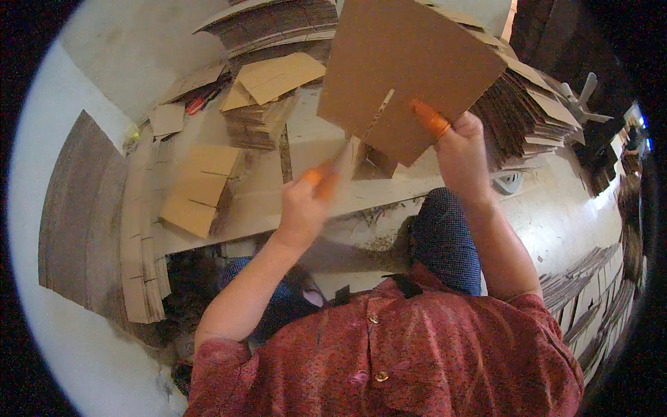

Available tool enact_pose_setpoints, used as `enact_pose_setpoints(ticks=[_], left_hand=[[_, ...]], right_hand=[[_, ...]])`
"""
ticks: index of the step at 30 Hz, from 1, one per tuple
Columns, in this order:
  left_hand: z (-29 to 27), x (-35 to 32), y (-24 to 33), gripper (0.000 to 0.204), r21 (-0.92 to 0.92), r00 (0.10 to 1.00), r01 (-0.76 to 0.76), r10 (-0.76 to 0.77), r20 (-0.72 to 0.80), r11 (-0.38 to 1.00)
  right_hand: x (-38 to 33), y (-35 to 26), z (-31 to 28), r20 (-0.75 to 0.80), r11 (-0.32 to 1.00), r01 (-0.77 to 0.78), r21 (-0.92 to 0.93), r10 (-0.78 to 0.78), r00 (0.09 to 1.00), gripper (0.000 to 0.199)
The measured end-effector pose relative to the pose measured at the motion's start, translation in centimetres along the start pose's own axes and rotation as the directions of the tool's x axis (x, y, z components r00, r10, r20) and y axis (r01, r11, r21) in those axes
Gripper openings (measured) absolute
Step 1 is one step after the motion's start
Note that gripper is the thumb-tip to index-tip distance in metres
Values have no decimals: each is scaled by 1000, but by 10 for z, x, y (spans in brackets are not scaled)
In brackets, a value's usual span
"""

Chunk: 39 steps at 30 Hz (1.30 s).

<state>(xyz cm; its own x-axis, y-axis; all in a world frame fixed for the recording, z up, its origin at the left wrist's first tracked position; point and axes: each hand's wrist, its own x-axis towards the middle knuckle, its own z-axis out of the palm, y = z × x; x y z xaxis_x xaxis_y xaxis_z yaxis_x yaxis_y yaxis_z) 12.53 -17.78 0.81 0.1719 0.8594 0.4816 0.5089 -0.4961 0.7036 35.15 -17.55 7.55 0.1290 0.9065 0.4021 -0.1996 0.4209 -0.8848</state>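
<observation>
Around the surface [262, 200]: pale wall [38, 146] to its left, shiny floor [573, 208] to its right, red object [198, 105] toward its far-left corner.

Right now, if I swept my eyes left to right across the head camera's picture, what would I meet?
Brown cardboard stack at the far left → slotted cardboard piece on the table → left hand → right hand, gripping a large cardboard sheet → tall cardboard pile.
</observation>
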Motion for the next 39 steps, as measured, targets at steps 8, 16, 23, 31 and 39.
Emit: enact_pose_setpoints(ticks=[8,16,23,31,39], left_hand=[[3,-4,9,14,82,997,-39,45,-63,996],[17,-2,15,13,-61,984,-74,63,-169,995],[19,-8,10,9,-90,988,-47,33,-153,995],[22,-9,16,12,-59,984,-82,72,-161,995],[29,-7,16,12,-157,979,67,-96,-180,985]], right_hand=[[-12,-2,1,21,987,16,-158,-13,1000,16],[-35,60,-1,78,943,43,-330,-18,997,13],[-34,47,10,51,877,-51,-478,86,995,10],[-53,99,-7,79,755,32,-655,27,997,14],[-55,120,-8,46,697,-15,-717,70,997,17]])
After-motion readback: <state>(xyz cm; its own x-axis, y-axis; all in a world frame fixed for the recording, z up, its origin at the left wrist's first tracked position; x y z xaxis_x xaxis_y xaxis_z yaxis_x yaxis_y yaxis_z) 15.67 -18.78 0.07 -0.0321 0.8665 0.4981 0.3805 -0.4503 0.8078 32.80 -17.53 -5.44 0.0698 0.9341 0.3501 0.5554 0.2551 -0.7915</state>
